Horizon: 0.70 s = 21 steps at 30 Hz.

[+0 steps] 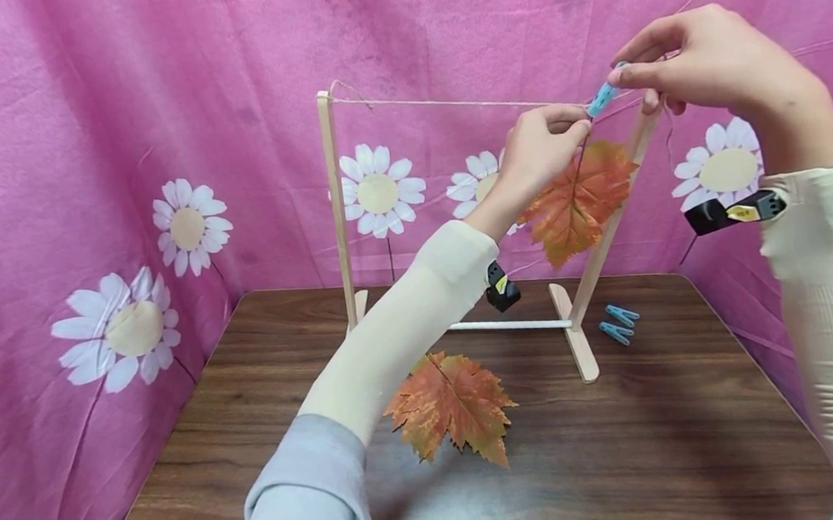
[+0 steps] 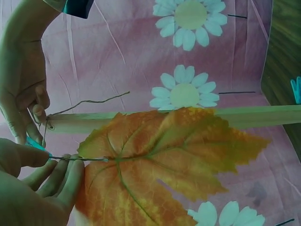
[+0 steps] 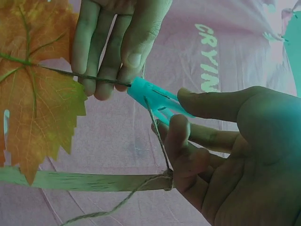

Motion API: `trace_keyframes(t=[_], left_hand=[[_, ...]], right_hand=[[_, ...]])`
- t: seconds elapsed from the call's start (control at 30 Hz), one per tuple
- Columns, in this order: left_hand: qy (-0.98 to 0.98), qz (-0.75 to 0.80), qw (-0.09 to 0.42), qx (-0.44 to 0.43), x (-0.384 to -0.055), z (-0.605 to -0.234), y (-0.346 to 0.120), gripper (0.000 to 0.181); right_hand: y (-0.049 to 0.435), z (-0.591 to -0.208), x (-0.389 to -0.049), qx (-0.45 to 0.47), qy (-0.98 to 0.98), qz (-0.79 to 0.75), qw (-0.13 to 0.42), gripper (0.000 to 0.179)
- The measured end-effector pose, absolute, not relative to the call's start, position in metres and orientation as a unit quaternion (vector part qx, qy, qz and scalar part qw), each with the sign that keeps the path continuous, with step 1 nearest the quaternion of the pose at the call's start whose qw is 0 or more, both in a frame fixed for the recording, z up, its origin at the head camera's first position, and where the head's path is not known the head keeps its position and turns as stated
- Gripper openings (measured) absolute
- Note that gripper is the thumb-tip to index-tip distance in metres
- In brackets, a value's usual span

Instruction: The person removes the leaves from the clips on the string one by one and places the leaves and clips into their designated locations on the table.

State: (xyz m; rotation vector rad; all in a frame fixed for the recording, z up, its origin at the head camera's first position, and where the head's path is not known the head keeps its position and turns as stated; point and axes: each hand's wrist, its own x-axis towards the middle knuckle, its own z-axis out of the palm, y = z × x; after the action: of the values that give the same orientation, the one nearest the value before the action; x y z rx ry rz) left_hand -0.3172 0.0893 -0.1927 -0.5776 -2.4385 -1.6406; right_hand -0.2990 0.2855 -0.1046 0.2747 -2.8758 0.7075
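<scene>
My right hand (image 1: 717, 59) pinches a light blue clothespin (image 1: 604, 97) by its handle ends, near the right post's top. The pin's nose is at the string (image 1: 439, 103) and at the stem of an orange maple leaf (image 1: 579, 207). In the right wrist view, the stem (image 3: 101, 80) runs up to the nose of the pin, and the string crosses the pin. My left hand (image 1: 537, 148) pinches that stem between thumb and fingers, just below the pin. The leaf hangs beneath, overlapping the right post (image 2: 80, 123) in the left wrist view.
Another orange leaf (image 1: 453, 407) lies on the wooden table (image 1: 667, 437), partly behind my left forearm. Two blue clothespins (image 1: 621, 316) lie right of the stand's right foot (image 1: 577, 345). A white rod (image 1: 513, 324) runs low between the posts. Behind hangs a pink daisy cloth (image 1: 256, 74).
</scene>
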Motion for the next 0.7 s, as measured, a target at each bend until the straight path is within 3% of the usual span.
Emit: trace_keyframes(t=[0.23, 0.7], left_hand=[[-0.814, -0.539, 0.080, -0.200, -0.3181, -0.1942, 0.0926, 0.020], [-0.817, -0.541, 0.098, -0.177, -0.3193, -0.1904, 0.0963, 0.013]], right_hand=[[0.2861, -0.1061, -0.2963, 0.084, -0.945, 0.308, 0.070, 0.015], [0.2850, -0.1077, -0.2962, 0.091, -0.932, 0.343, 0.070, 0.006]])
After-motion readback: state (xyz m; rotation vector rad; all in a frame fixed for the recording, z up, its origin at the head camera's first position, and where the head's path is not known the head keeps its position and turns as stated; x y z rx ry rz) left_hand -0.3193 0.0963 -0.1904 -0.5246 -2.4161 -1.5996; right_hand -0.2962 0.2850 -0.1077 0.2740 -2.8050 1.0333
